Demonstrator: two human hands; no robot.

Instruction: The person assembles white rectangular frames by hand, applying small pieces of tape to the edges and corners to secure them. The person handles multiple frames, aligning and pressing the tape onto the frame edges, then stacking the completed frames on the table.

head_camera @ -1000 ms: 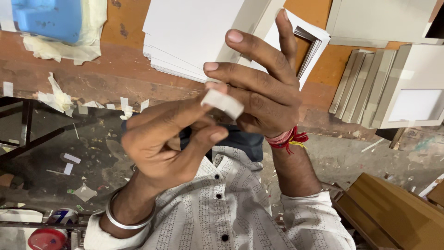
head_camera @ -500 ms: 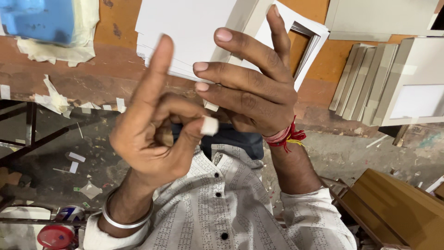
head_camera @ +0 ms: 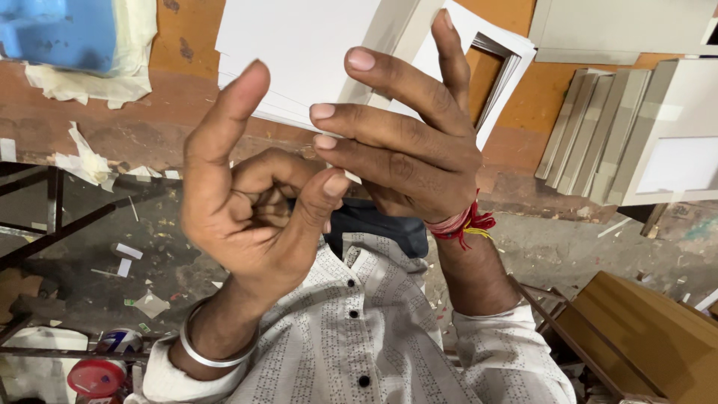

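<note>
Two hands — one bangle, one wrist thread.

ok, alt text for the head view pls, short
Two bare hands meet close to the camera: the left hand pinches thumb to curled fingers, the right hand spreads its fingers beside it. Behind them lie a stack of white sheets and white frames on an orange bench.

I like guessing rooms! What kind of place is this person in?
Probably a picture-framing or paper-craft workshop. A stack of white card sheets lies on an orange worktable, grey boards lean in a row, and paper scraps litter the floor.
</note>
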